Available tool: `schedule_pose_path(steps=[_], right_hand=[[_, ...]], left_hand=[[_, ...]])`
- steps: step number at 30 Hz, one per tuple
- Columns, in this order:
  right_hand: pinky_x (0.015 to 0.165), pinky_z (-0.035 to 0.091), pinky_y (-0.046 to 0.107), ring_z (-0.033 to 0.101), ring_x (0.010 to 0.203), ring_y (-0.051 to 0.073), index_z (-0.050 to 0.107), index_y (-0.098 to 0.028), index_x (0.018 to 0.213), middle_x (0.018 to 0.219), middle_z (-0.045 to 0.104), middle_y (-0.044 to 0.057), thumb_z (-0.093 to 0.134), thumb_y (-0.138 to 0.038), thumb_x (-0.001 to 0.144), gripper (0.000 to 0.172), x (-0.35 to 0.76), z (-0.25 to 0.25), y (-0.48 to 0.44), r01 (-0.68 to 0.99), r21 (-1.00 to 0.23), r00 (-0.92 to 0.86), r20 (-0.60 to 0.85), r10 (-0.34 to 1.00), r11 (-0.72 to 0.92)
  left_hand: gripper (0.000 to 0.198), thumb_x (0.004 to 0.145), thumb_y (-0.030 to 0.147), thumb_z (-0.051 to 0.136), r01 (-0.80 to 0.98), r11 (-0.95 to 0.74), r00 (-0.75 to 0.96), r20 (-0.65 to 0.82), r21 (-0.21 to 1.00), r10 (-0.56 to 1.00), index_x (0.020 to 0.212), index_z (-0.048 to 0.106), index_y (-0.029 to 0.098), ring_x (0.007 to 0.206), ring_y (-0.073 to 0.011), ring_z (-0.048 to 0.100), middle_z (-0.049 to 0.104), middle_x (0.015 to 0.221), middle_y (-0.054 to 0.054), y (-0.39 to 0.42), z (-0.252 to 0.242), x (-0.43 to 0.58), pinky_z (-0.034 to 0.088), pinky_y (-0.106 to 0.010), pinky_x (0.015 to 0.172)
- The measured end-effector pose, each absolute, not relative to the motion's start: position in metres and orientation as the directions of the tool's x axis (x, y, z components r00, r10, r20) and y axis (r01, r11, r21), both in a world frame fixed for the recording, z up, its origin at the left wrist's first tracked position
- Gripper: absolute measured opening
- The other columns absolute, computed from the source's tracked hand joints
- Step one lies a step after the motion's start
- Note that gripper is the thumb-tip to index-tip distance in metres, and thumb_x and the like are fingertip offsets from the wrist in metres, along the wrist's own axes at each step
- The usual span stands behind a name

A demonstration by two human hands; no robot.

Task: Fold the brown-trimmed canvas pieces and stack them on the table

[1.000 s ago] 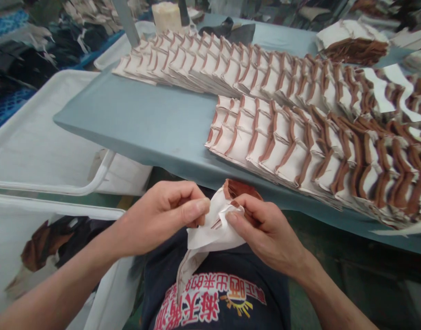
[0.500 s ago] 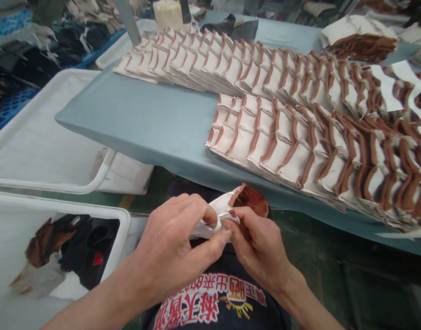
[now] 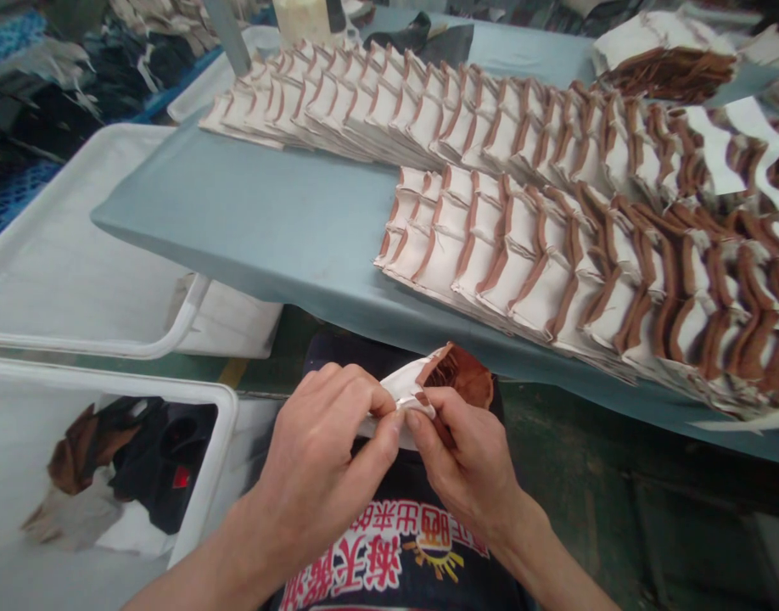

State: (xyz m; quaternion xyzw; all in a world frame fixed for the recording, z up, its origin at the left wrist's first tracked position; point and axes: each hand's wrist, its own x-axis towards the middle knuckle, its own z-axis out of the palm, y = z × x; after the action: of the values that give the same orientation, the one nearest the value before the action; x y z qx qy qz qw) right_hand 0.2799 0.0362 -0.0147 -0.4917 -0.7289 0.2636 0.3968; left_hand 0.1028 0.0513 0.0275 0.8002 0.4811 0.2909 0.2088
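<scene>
A white and brown sewn piece (image 3: 459, 373), brown inside with a pale outer face, lies between my hands just above my lap. My left hand (image 3: 339, 424) pinches its white edge between thumb and forefinger. Close beside it, my right hand (image 3: 469, 445) grips the same edge near the brown opening. The two thumbs almost meet, and the fingers cover part of the piece. Beyond my hands, long rows of similar white and brown pieces (image 3: 446, 246) stand overlapping on the blue-covered table (image 3: 249, 204).
On the left, a white bin (image 3: 227, 424) holds brown, black and pale scraps; another white bin (image 3: 186, 322) stands behind it. A bundle of pieces (image 3: 663, 59) sits at the table's far right. White strips (image 3: 714, 153) lie over the rows. A dark printed apron (image 3: 389, 552) covers my lap.
My left thumb and forefinger have closed together on the white edge, where they were apart before. The view has shifted slightly.
</scene>
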Motion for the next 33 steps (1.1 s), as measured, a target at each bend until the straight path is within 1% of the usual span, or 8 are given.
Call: schedule_pose_path(steps=[4, 7, 13, 18, 21, 25, 29, 33], right_hand=[[0.053, 0.046, 0.023, 0.059, 0.051, 0.012, 0.062, -0.02, 0.098, 0.076, 0.073, 0.001, 0.052, -0.017, 0.103, 0.011, 0.28, -0.018, 0.034, 0.447, -0.794, -0.254, 0.329, 0.91, 0.412], [0.06, 0.053, 0.024, 0.069, 0.062, 0.015, 0.063, -0.02, 0.104, 0.082, 0.076, 0.004, 0.052, -0.017, 0.104, 0.012, 0.279, -0.021, 0.03, 0.435, -0.794, -0.282, 0.328, 0.901, 0.425], [0.063, 0.057, 0.028, 0.075, 0.068, 0.02, 0.064, -0.016, 0.107, 0.083, 0.077, 0.008, 0.048, -0.015, 0.106, 0.015, 0.274, -0.024, 0.027, 0.509, -0.696, -0.334, 0.383, 0.861, 0.507], [0.06, 0.057, 0.03, 0.074, 0.065, 0.021, 0.066, -0.014, 0.1, 0.079, 0.077, 0.009, 0.045, -0.015, 0.108, 0.023, 0.269, -0.024, 0.03, 0.587, -0.621, -0.344, 0.39, 0.854, 0.52], [0.059, 0.056, 0.029, 0.074, 0.063, 0.019, 0.066, -0.015, 0.1, 0.078, 0.078, 0.009, 0.043, -0.015, 0.108, 0.024, 0.266, -0.026, 0.03, 0.611, -0.603, -0.31, 0.414, 0.856, 0.513], [0.059, 0.056, 0.027, 0.075, 0.062, 0.018, 0.064, -0.016, 0.1, 0.077, 0.078, 0.006, 0.047, -0.012, 0.106, 0.019, 0.265, -0.03, 0.029, 0.598, -0.625, -0.256, 0.445, 0.858, 0.502], [0.06, 0.056, 0.027, 0.076, 0.063, 0.018, 0.064, -0.017, 0.101, 0.079, 0.079, 0.006, 0.047, -0.014, 0.107, 0.018, 0.266, -0.031, 0.029, 0.588, -0.637, -0.257, 0.437, 0.862, 0.498], [0.058, 0.055, 0.028, 0.077, 0.061, 0.019, 0.064, -0.016, 0.1, 0.078, 0.079, 0.007, 0.047, -0.014, 0.107, 0.019, 0.264, -0.031, 0.03, 0.598, -0.615, -0.276, 0.445, 0.852, 0.515]], left_hand=[[0.021, 0.099, 0.009, 0.051, 0.66, -0.461, 0.377, 0.269, 0.593, 0.886, 0.08, 0.055, 0.019, 0.075, -0.0166, 0.056, 0.064, 0.079, 0.0, 0.045, 0.032, 0.1, 0.041, -0.034, 0.071], [0.021, 0.097, 0.009, 0.051, 0.677, -0.402, 0.353, 0.208, 0.616, 0.912, 0.079, 0.055, 0.02, 0.072, -0.0155, 0.058, 0.064, 0.076, 0.002, 0.039, 0.034, 0.096, 0.042, -0.033, 0.071], [0.019, 0.096, 0.019, 0.053, 0.639, -0.103, 0.262, -0.089, 0.762, 0.961, 0.079, 0.06, 0.021, 0.063, -0.0132, 0.058, 0.063, 0.069, 0.004, 0.037, 0.032, 0.087, 0.043, -0.026, 0.061], [0.029, 0.099, 0.039, 0.053, 0.397, 0.324, 0.224, -0.433, 0.859, 0.873, 0.077, 0.055, 0.02, 0.048, -0.0097, 0.041, 0.047, 0.055, 0.007, 0.033, 0.03, 0.09, 0.033, -0.02, 0.047], [0.037, 0.097, 0.051, 0.057, 0.231, 0.46, 0.225, -0.507, 0.857, 0.832, 0.076, 0.051, 0.02, 0.048, -0.0081, 0.033, 0.039, 0.056, 0.009, 0.026, 0.028, 0.094, 0.028, -0.019, 0.044], [0.043, 0.092, 0.059, 0.064, 0.097, 0.564, 0.171, -0.572, 0.82, 0.802, 0.08, 0.053, 0.019, 0.05, -0.0081, 0.034, 0.041, 0.058, 0.008, 0.02, 0.022, 0.095, 0.029, -0.018, 0.046], [0.042, 0.094, 0.057, 0.061, 0.118, 0.584, 0.211, -0.595, 0.803, 0.775, 0.087, 0.063, 0.015, 0.056, -0.0105, 0.043, 0.054, 0.064, 0.002, 0.023, 0.02, 0.093, 0.034, -0.02, 0.05], [0.042, 0.099, 0.048, 0.053, 0.282, 0.389, 0.204, -0.451, 0.877, 0.869, 0.075, 0.063, 0.015, 0.063, -0.012, 0.046, 0.055, 0.068, 0.0, 0.026, 0.023, 0.093, 0.038, -0.021, 0.057]])
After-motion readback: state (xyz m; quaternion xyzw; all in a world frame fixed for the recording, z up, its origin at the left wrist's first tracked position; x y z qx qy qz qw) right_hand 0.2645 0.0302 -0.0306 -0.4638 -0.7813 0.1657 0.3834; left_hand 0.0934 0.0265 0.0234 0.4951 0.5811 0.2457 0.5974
